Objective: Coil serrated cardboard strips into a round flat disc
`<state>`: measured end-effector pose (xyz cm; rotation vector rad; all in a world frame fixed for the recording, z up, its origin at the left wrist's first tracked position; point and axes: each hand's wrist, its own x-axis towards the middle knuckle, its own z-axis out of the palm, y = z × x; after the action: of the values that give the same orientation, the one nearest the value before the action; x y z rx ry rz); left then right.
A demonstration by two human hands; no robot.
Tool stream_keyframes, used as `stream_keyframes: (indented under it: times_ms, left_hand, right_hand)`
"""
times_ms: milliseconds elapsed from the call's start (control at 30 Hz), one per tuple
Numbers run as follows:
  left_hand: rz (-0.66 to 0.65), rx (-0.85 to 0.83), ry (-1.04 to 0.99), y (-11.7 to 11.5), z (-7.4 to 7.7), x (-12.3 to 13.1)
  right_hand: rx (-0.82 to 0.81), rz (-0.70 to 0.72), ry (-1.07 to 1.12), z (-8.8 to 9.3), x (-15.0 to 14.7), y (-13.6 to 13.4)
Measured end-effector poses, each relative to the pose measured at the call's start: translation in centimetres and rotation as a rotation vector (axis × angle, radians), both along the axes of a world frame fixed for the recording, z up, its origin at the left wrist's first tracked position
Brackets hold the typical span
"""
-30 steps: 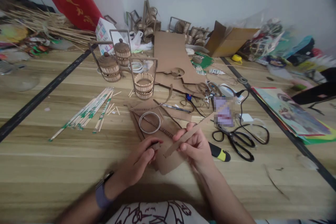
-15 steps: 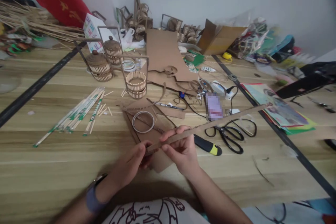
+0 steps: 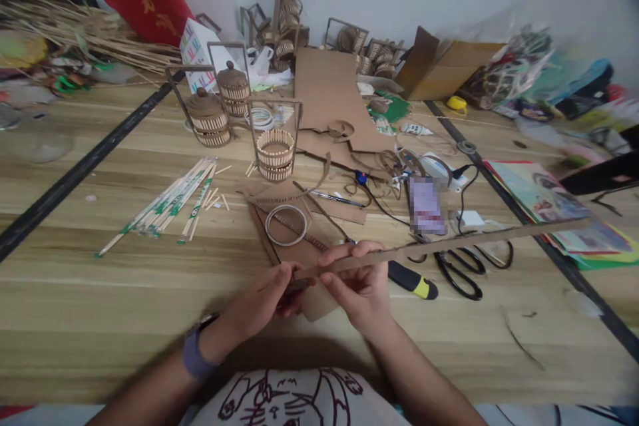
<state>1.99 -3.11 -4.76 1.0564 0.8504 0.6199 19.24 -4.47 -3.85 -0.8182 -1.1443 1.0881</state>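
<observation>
A long thin cardboard strip (image 3: 464,241) stretches from my hands out to the right, above the wooden table (image 3: 100,293). My right hand (image 3: 355,283) pinches it near its left end, fingers closed around it. My left hand (image 3: 262,301) pinches the strip's left tip, with a purple band on the wrist. Under my hands lies a brown cardboard piece (image 3: 299,246) with a thin ring (image 3: 286,224) on it.
Black scissors (image 3: 462,269) and a black-and-yellow tool (image 3: 413,279) lie right of my hands. Wrapped chopsticks (image 3: 170,203) lie to the left. Small stick baskets (image 3: 274,155), cardboard sheets (image 3: 327,90), a box (image 3: 439,70) and coloured papers (image 3: 554,206) crowd the back and right.
The cardboard strip has swung from pointing up-right to lying nearly level, reaching far to the right. My left hand has closed onto its left tip. The camera view shifted slightly.
</observation>
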Motion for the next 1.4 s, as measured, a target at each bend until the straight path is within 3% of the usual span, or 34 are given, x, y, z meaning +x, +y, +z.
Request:
stream_keyframes:
  times_ms: [167, 467, 1033, 1400]
  left_hand:
    - [-0.013, 0.003, -0.011, 0.1, 0.2, 0.0]
    - [-0.03, 0.015, 0.002, 0.1, 0.3, -0.1]
    - [-0.075, 0.059, 0.001, 0.5, 0.3, -0.2]
    - [0.041, 0.06, -0.057, 0.2, 0.6, -0.3]
  right_hand:
    - [-0.002, 0.011, -0.04, 0.4, 0.1, 0.0]
    - [0.062, -0.009, -0.067, -0.7, -0.1, -0.1]
    - [0.134, -0.041, -0.091, 0.1, -0.5, -0.4]
    - [0.051, -0.03, -0.016, 0.1, -1.3, -0.9]
